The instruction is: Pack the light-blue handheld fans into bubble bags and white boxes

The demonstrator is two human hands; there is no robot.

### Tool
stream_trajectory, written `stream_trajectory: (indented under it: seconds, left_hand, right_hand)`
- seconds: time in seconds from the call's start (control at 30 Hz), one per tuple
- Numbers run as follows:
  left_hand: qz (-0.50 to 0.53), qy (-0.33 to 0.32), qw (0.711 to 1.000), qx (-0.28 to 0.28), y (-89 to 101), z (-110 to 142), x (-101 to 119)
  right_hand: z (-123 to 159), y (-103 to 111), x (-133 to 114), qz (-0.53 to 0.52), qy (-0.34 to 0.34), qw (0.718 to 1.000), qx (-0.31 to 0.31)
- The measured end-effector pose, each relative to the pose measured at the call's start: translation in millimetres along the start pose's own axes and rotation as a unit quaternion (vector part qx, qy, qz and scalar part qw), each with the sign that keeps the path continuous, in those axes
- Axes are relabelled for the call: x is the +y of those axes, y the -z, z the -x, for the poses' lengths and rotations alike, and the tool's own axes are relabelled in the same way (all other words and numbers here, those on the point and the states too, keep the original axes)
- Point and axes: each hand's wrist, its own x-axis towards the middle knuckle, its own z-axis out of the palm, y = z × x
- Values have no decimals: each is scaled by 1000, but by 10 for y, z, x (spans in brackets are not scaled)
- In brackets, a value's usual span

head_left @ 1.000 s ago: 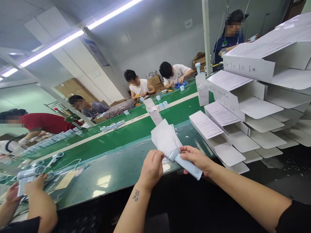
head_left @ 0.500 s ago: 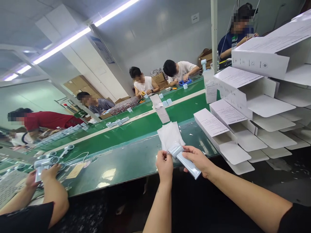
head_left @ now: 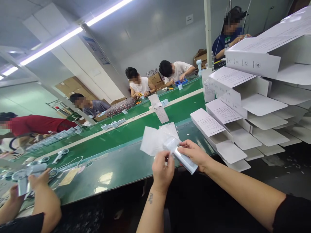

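My right hand (head_left: 193,153) is closed round the handle of a light blue handheld fan (head_left: 186,162), which is tilted with its head toward the belt. A thin, translucent white bag (head_left: 152,140) lies against the fan's head and spreads out to the left. My left hand (head_left: 164,165) is closed in a pinch on the bag's edge beside the fan head. How far the bag covers the head is hard to make out. Behind it, more thin white bags (head_left: 170,128) lie in a pile on the green bench (head_left: 116,171).
Open white boxes (head_left: 225,129) are stacked at the right. A white carton (head_left: 160,110) stands behind the bags. At the left, a co-worker's hands (head_left: 36,181) hold a similar fan (head_left: 23,181). Other people sit across the green belt (head_left: 136,126).
One white bag has swung out to the left of the pile beside the fan head. My left hand has shifted slightly and turned. The co-worker's fan has moved left.
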Motion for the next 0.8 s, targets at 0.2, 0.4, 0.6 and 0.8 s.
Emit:
stream_trajectory:
  seconds: [0.2, 0.4, 0.6, 0.8]
  left_hand:
    - [-120, -199, 965, -119, 368, -257, -78]
    - [-144, -35, 989, 14, 622, -251, -291]
    - [-139, -112, 976, -128, 904, 143, -295]
    - [-106, 51, 993, 1, 975, 443, -425]
  right_hand:
    - [-107, -151, -100, 24, -61, 997, -51]
    - [-177, -549, -64, 205, 5, 971, -121]
    - [-356, -684, 121, 192, -68, 966, -161]
    - [-521, -1009, 333, 226, -103, 955, -160]
